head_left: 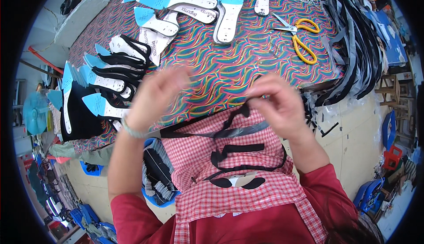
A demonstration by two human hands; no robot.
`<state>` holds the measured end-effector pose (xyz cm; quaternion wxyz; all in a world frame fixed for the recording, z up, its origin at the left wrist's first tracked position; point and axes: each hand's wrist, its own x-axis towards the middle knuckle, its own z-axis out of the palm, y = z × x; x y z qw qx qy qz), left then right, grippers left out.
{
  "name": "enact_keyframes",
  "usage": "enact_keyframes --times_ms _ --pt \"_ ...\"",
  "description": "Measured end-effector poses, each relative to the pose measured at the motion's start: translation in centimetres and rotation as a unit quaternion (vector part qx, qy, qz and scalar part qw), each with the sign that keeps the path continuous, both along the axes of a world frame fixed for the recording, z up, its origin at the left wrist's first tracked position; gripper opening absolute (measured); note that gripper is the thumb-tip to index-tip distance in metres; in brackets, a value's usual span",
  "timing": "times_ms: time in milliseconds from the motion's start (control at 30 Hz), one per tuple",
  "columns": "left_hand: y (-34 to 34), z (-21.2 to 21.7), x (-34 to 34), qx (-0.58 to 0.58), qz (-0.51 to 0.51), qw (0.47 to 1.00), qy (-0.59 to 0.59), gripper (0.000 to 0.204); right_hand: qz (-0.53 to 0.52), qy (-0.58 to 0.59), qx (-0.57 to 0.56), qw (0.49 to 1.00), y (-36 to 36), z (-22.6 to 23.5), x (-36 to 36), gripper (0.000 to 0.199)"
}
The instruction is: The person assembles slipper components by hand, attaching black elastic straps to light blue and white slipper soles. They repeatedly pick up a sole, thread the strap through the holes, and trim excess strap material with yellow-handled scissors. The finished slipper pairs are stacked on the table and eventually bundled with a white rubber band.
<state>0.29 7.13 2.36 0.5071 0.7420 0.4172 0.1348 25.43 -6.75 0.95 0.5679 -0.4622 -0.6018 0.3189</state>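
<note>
At the patterned table (221, 80), the right hand (277, 100) pinches a black strip (240, 111), the blurred left hand (160, 93) apart, grip unclear.

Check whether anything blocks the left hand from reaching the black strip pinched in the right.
Nothing visible stands between the left hand and the black strip in the right hand. The yellow-handled scissors lie farther up the table, off that path.

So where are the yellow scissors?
In the head view, the scissors lie open on the table toward the right, beyond the right hand, left of the dark strips.
</note>
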Motion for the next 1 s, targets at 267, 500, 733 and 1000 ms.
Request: enact_keyframes --times_ms 267,500,733,1000 --pt "26.2 -6.7 -2.2 0.198 0.421 0.868 0.173 0.073 0.121 0.082 -0.049 0.988 0.1 -2.1 -4.9 0.014" --pt "26.1 -6.3 -2.4 0.100 0.365 0.894 -0.240 0.042 0.077 0.266 -0.192 0.942 -0.2 -4.2 -2.9 0.014" --pt "23.4 0.5 0.0 0.121 0.318 0.867 -0.365 0.030 0.072 0.269 -0.181 0.943 0.1 -5.4 -2.1 0.017" --pt "25.6 5.8 -2.0 0.019 0.293 0.880 -0.373 0.034 0.020 0.221 -0.178 0.959 1.3 -4.7 -3.0 0.030"
